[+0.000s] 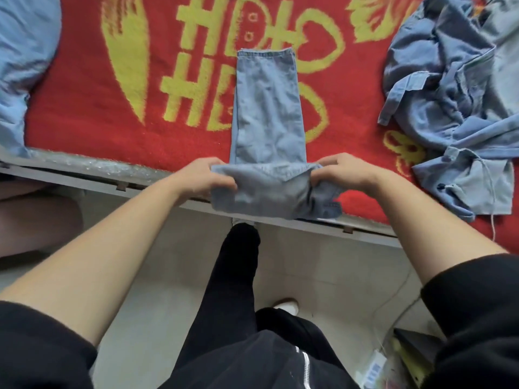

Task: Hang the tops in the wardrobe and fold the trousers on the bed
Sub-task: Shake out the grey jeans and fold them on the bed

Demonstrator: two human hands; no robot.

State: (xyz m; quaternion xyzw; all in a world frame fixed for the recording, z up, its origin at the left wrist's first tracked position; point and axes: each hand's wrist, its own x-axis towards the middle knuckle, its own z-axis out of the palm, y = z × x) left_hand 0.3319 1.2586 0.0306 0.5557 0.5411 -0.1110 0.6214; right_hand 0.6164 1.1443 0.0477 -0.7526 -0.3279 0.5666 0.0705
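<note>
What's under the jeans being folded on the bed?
The jeans lie straight on the red and yellow blanket, covering part of its pattern. Both hands, left and right, grip the near end. Anything else beneath is hidden.

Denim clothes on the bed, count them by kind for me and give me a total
Jeans being folded, laid lengthwise, waist end held by the left hand and right hand: 1
Crumpled denim garment heap at the right, separate pieces cannot be told apart: 1
Light blue fabric at the left edge, kind unclear: 1
Total: 3

Trousers (268, 113) lie mid-bed (84, 108), clothes pile (455, 102) to their right.
</note>
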